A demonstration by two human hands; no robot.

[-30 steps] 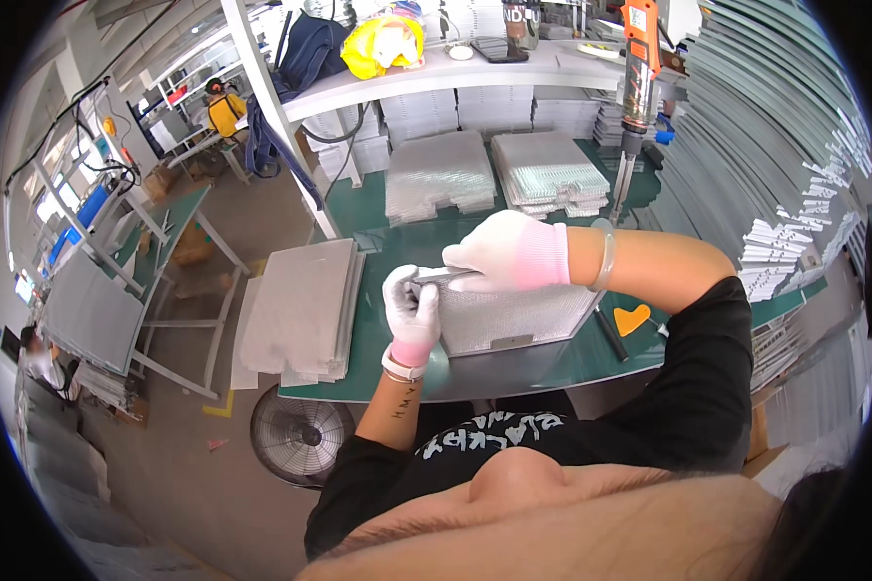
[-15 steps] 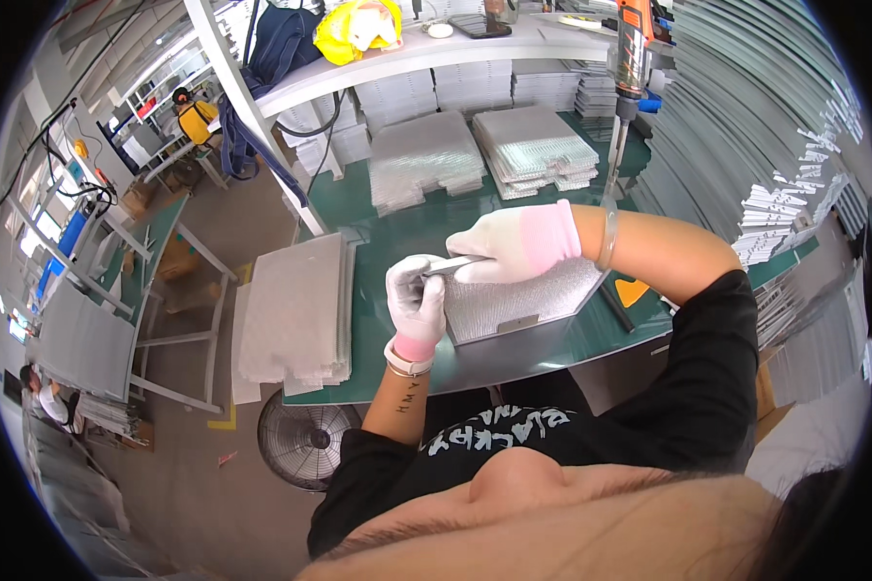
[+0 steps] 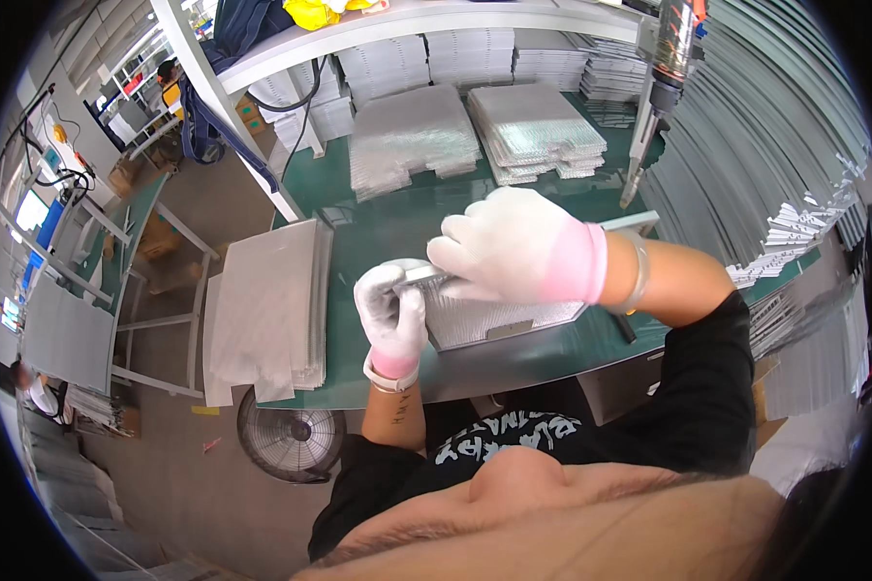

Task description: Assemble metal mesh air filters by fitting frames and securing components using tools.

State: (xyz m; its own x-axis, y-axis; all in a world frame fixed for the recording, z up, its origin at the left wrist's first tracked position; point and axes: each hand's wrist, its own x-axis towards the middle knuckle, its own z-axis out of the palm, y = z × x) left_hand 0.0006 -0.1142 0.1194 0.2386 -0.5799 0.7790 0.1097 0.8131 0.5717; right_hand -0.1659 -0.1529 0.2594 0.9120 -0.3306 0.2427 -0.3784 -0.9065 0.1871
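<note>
A silver mesh-textured panel (image 3: 455,324) with a small grey tab on its near edge lies tilted on the green table in front of me. At its far left corner, my left hand (image 3: 394,315), in a white glove with a pink cuff, is closed on a thin pale strip (image 3: 420,275). My right hand (image 3: 513,247), gloved alike, curls over the panel beside the left fingertips. Its fingers are closed, and what they hold is hidden behind the glove. The panel's far edge is covered by the right hand.
Film-covered panel stacks stand at the table's left (image 3: 271,300) and back (image 3: 412,136). A power screwdriver (image 3: 670,68) hangs at the right above a pale bar (image 3: 632,223). Long grey strips (image 3: 746,126) fill the right side. A floor fan (image 3: 295,436) stands below the table's left edge.
My right hand has turned and lifted slightly, its knuckles now upward, covering more of the strip. A pale bar now shows beyond my right wrist. The whole view has shifted a little.
</note>
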